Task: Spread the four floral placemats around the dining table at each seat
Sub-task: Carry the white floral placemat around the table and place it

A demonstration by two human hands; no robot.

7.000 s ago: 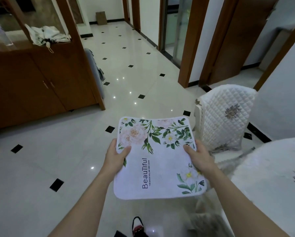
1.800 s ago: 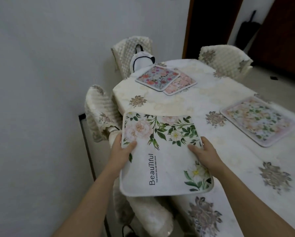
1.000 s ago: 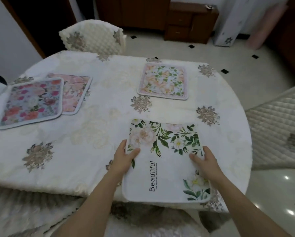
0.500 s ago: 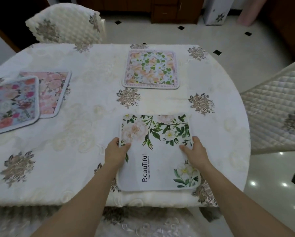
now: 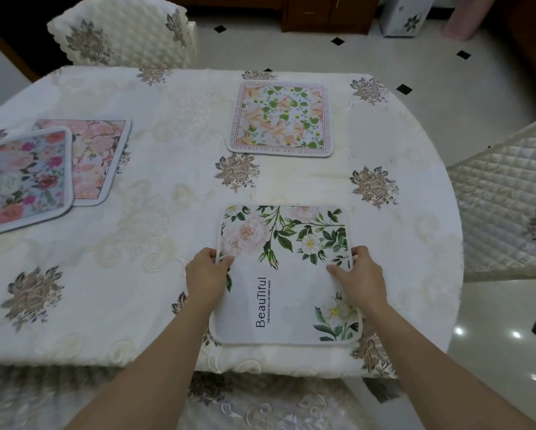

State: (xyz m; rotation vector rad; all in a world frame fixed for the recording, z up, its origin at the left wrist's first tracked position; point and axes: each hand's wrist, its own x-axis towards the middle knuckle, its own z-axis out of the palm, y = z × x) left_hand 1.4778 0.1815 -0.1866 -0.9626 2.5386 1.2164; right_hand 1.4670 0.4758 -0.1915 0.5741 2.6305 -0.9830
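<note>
White "Beautiful" placemat (image 5: 286,274) lies flat at near seat; left hand (image 5: 206,276) and right hand (image 5: 361,276) pinch its edges. Next: release, separate overlapped mats (image 5: 58,169).

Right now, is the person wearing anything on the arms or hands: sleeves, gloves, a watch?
Nothing shows. The left hand and right hand are bare, with no gloves or rings visible. Both forearms are uncovered as far as the frame's bottom edge: no sleeve cuff, watch or bracelet in view.

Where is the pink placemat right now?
In the head view, the pink placemat lies on the table's left side, its left part tucked under the blue floral placemat.
</note>
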